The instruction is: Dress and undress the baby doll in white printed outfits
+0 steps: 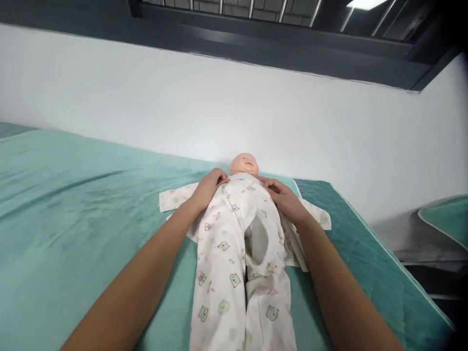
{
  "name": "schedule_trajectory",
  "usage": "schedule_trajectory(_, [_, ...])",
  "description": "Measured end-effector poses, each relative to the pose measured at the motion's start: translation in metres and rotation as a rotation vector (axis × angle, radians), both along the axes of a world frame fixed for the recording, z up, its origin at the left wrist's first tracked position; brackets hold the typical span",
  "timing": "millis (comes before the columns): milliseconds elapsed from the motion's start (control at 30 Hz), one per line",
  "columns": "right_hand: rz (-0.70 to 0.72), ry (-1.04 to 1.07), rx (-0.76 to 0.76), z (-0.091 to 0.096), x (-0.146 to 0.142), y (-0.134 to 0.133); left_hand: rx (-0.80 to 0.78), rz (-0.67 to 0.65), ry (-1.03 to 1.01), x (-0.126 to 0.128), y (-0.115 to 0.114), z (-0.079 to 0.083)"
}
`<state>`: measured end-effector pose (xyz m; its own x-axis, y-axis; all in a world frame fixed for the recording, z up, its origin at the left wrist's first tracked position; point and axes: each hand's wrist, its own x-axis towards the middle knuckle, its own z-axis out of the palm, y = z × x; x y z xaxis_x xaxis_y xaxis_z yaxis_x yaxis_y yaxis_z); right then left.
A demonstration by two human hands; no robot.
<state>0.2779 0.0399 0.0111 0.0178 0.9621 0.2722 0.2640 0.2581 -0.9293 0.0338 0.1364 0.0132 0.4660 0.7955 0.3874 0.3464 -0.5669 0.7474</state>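
Observation:
A baby doll (pixel 244 165) lies on its back on the bed, its head toward the wall. White baby pants (pixel 222 246) printed with small green animals cover its front, the waist up near the doll's neck and the legs running toward me. An opening shows at the crotch. Under the pants a matching baby shirt (pixel 315 213) spreads its sleeves to both sides. My left hand (pixel 212 184) has its fingers closed at the left end of the waistband. At the right end, my right hand (pixel 283 195) has bent fingers closed on the waistband. Both fingertips are partly hidden.
A green sheet (pixel 91 234) covers the bed, with a darker quilted pad (pixel 360 253) at the right. Behind stands a white wall (pixel 153 102) under a dark window frame (pixel 219 41) with bars. Another green-covered edge (pixel 446 219) shows at far right.

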Motion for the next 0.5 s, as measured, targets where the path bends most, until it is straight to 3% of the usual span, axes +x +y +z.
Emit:
schedule_trajectory(133, [-0.138, 0.040, 0.072, -0.006, -0.003, -0.003, -0.094, -0.033, -0.094, -0.007, -0.011, 0.005])
schedule_trajectory(300, [-0.431, -0.117, 0.116, -0.008, -0.005, -0.021, -0.206, 0.069, -0.106, -0.003, -0.019, 0.022])
schedule_trajectory(500, [-0.380, -0.139, -0.026, -0.015, -0.003, -0.046, -0.077, 0.004, 0.003, 0.040, -0.023, 0.052])
